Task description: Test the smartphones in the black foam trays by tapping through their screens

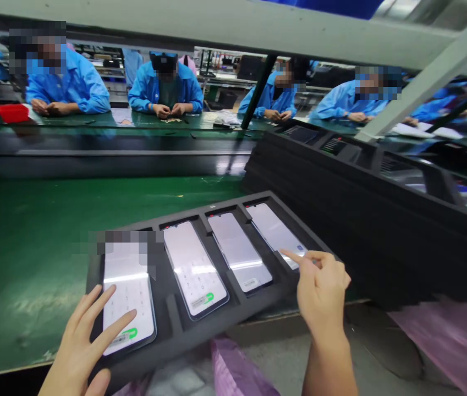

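A black foam tray (pixel 171 313) holds several smartphones face up in separate slots, their screens lit pale. My left hand (pixel 87 335) is open, fingers spread over the leftmost smartphone (pixel 128 291); I cannot tell whether the fingertips touch the glass. That phone and the second smartphone (pixel 192 264) each show a green mark and a label near the lower end. A third smartphone (pixel 239 250) carries a small white label. On the right, my right hand (pixel 319 280) points its index finger at the lower part of the rightmost smartphone (pixel 276 231), with the other fingers curled and nothing held.
A tall stack of black foam trays (pixel 332 214) stands to the right, its top slots filled with devices. The tray rests on a green bench (pixel 31 275). Across the line (pixel 113 157), co-workers in blue coats (pixel 68 82) sit working. Pink plastic (pixel 451 341) hangs below at right.
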A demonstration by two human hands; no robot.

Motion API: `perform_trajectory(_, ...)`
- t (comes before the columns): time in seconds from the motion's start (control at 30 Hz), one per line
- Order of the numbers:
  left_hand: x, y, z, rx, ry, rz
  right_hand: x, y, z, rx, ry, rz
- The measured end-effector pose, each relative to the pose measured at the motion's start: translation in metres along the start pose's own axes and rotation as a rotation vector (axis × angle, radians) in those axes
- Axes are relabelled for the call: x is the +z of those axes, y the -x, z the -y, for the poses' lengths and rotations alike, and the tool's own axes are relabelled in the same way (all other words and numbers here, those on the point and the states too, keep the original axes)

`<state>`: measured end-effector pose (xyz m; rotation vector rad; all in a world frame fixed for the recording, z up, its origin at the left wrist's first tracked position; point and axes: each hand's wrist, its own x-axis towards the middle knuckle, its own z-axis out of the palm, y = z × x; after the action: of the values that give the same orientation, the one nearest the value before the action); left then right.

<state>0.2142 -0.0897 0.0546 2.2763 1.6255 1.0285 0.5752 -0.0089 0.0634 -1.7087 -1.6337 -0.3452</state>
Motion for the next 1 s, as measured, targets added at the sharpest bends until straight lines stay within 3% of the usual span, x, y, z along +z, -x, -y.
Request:
perform_trajectory(0.1,0.001,0.007,0.007,0.069,-0.016,-0.090,0.004,0.010,0.047,-0.265,-0.257,0.113)
perform_trajectory(0.2,0.002,0.015,0.012,0.194,-0.108,-0.282,0.008,0.019,0.095,-0.506,-0.484,0.257)
perform_trajectory(0.27,0.002,0.017,0.011,0.223,-0.183,-0.360,0.010,0.024,0.122,-0.593,-0.573,0.357)
perform_trajectory(0.4,-0.001,0.013,0.004,0.187,-0.249,-0.313,0.016,0.032,0.156,-0.628,-0.639,0.491)
perform_trajectory(0.67,-0.003,0.010,-0.001,0.121,-0.321,-0.239,0.018,0.040,0.166,-0.601,-0.667,0.536)
perform_trajectory(1.0,-0.003,0.010,-0.001,0.104,-0.322,-0.219,0.021,0.040,0.170,-0.622,-0.539,0.535)
